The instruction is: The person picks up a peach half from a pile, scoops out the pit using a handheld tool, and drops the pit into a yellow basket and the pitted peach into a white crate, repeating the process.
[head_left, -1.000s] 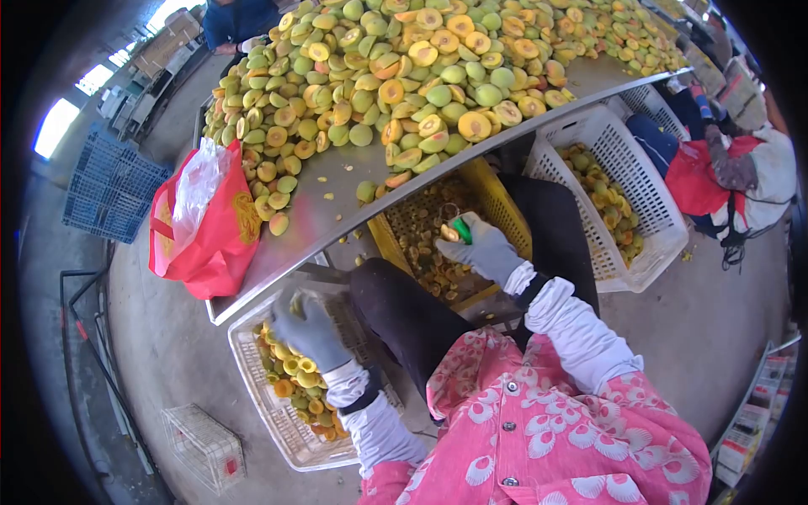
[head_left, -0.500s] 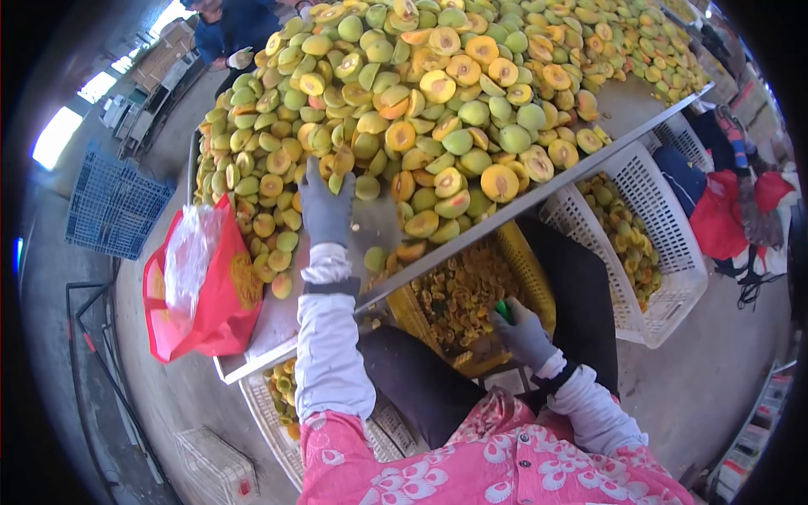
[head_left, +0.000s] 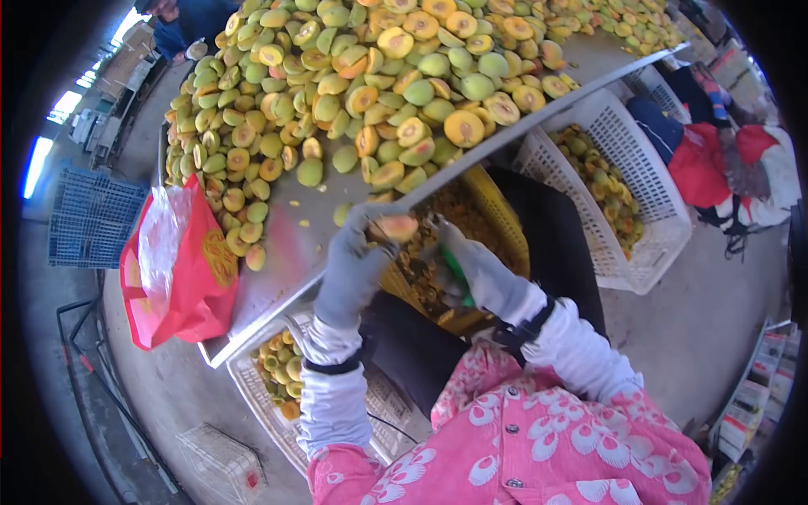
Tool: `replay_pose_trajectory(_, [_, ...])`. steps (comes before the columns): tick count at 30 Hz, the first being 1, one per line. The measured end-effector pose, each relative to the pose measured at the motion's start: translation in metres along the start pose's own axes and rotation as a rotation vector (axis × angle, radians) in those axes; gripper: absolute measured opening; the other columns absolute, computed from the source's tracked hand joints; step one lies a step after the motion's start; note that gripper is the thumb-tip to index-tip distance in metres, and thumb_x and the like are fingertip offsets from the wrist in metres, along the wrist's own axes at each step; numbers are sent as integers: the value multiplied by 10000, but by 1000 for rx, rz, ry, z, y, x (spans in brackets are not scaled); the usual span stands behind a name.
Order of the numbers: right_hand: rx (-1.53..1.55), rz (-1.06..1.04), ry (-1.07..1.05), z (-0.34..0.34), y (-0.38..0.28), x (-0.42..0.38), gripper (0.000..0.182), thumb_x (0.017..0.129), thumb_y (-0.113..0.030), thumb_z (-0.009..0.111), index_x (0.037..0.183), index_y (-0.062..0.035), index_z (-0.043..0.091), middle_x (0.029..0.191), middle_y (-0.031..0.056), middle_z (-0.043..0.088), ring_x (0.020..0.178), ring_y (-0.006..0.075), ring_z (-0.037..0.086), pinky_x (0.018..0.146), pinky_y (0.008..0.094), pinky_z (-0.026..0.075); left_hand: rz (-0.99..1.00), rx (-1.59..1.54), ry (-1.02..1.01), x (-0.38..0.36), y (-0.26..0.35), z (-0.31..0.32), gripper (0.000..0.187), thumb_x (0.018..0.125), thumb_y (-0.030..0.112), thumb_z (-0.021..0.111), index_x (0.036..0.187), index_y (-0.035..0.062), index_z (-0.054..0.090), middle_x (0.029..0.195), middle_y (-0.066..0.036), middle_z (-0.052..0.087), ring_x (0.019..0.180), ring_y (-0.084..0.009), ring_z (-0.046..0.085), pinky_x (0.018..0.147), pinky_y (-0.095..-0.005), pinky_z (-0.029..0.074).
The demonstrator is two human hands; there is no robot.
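My left hand point(head_left: 353, 265), in a grey glove, holds a reddish-yellow fruit half point(head_left: 396, 228) between thumb and fingers, at the metal table's front edge. Close on its right, my right hand point(head_left: 484, 273), also gloved, is wrapped round a green-handled tool point(head_left: 454, 263); the tool's tip is too small to make out. Below both hands is a yellow crate point(head_left: 502, 212) with dark orange scraps in it. A big heap of halved green and yellow fruit point(head_left: 362, 71) covers the far part of the table.
A red bag point(head_left: 181, 290) stands at the table's left corner. White crates of fruit are at the right point(head_left: 665, 189) and lower left point(head_left: 261, 391). Blue crates point(head_left: 93, 219) stand on the floor at far left. Another person point(head_left: 181, 29) is beyond the heap.
My left hand has come back from the heap to the table edge with a fruit half. My right hand has moved up beside it with the green tool. The view has shifted.
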State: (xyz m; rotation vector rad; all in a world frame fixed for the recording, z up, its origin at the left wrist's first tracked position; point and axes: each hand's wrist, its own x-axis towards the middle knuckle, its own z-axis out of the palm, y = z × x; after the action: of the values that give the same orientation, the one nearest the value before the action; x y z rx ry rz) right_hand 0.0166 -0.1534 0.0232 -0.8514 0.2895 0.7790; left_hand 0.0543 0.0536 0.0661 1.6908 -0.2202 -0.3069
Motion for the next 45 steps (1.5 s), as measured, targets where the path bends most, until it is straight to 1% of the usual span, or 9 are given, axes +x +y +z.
replay_pose_trajectory(3, [167, -41, -128, 25, 7, -10, 396, 992, -502, 529, 1031, -112, 587, 707, -29, 520, 538, 81, 477, 471, 246, 397, 178, 157, 14, -41, -15, 39, 458, 875, -50, 461, 1321, 48, 497, 1103, -101, 610, 816, -106, 621, 755, -235, 525])
replay_pose_trajectory(4, [197, -114, -105, 34, 9, -12, 339, 978, -433, 609, 1019, -98, 580, 705, -26, 515, 521, 84, 472, 460, 242, 384, 15, -482, 69, -61, -1, 59, 464, 875, -63, 496, 1326, 44, 484, 1079, -85, 602, 837, -121, 621, 778, -233, 504])
replay_pose_trajectory(7, [-53, -299, -21, 45, 19, -19, 299, 955, -365, 668, 1027, -93, 568, 708, -10, 535, 508, 82, 470, 464, 233, 382, 63, -883, 294, -69, 12, 74, 450, 882, -52, 552, 1323, 10, 487, 1104, -95, 602, 902, -163, 630, 799, -262, 506])
replay_pose_trajectory(14, [-602, -432, 186, 55, 18, -68, 244, 981, -298, 620, 997, -57, 583, 677, 35, 586, 540, 121, 560, 504, 292, 442, 491, 361, 549, -83, 8, 80, 498, 1051, 352, 416, 1384, -16, 459, 1278, -169, 571, 1131, -249, 608, 929, -366, 539])
replay_pose_trajectory(18, [-984, -474, 128, 58, 36, -91, 325, 989, -316, 583, 995, 8, 614, 699, 173, 616, 614, 296, 636, 599, 414, 477, 335, -452, 508, -87, 16, 90, 388, 1019, 198, 485, 1327, -36, 508, 1254, -171, 584, 1124, -263, 605, 942, -376, 525])
replay_pose_trajectory(20, [-1013, -532, 153, 60, 40, -89, 329, 988, -317, 583, 992, 10, 615, 708, 193, 621, 643, 338, 642, 604, 420, 479, 237, -1007, 354, -89, 10, 85, 509, 1049, 377, 419, 1362, -21, 467, 1387, -185, 505, 1270, -300, 516, 1084, -481, 430])
replay_pose_trajectory(33, [-1128, -790, 215, 57, 49, -90, 365, 970, -355, 586, 948, 7, 621, 750, 247, 625, 730, 443, 631, 635, 456, 487, 480, -563, 535, -95, 21, 115, 571, 1083, 351, 277, 1486, -53, 289, 1442, -195, 448, 1319, -310, 480, 1113, -429, 392])
replay_pose_trajectory(37, [-1038, -771, 179, 54, 49, -86, 379, 977, -374, 570, 977, 0, 630, 752, 233, 635, 710, 435, 639, 642, 467, 490, 514, -592, 511, -99, 22, 117, 578, 1078, 345, 302, 1493, -56, 281, 1468, -203, 426, 1339, -315, 461, 1132, -425, 360])
replay_pose_trajectory(45, [-617, -118, -242, 49, 30, -93, 497, 1013, -523, 452, 1007, -53, 614, 631, -2, 532, 497, 106, 526, 431, 265, 433, 544, -510, 446, -103, 25, 103, 620, 1055, 364, 362, 1500, -60, 278, 1511, -216, 385, 1370, -322, 431, 1139, -428, 353])
